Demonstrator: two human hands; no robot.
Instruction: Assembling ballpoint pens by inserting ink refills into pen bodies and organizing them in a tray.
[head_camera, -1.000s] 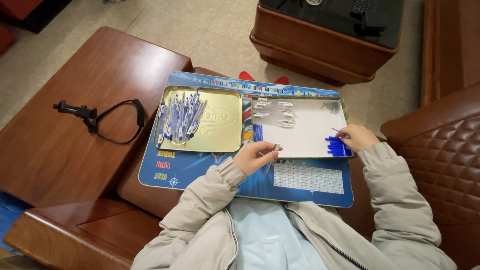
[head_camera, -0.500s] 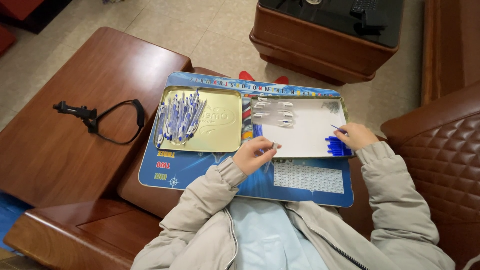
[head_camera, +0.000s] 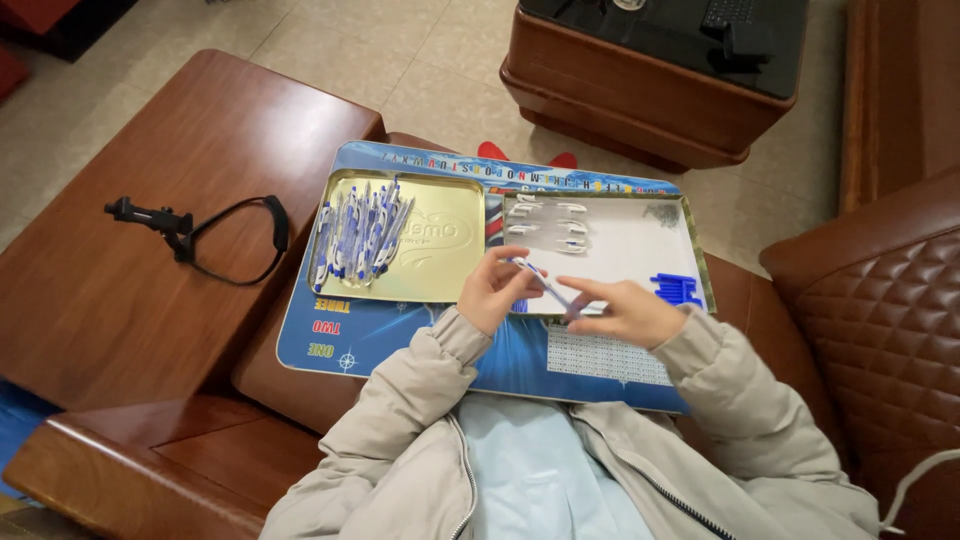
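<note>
At the far left of the frame a black strap with a small mount (head_camera: 190, 235) lies on the wooden desk (head_camera: 120, 300). Right of it, a blue board (head_camera: 400, 345) carries a gold tin tray (head_camera: 440, 250) with a heap of blue-and-white pens (head_camera: 360, 235) in its left part. Near the centre, the left hand (head_camera: 497, 290) pinches the upper end of a white-and-blue pen (head_camera: 545, 282). The right hand (head_camera: 625, 312), fingers curled, grips the pen's lower end. Behind the hands sits a white-lined tray (head_camera: 625, 245) with small white parts (head_camera: 550, 225) in its upper left and blue caps (head_camera: 677, 290) in its lower right corner.
</note>
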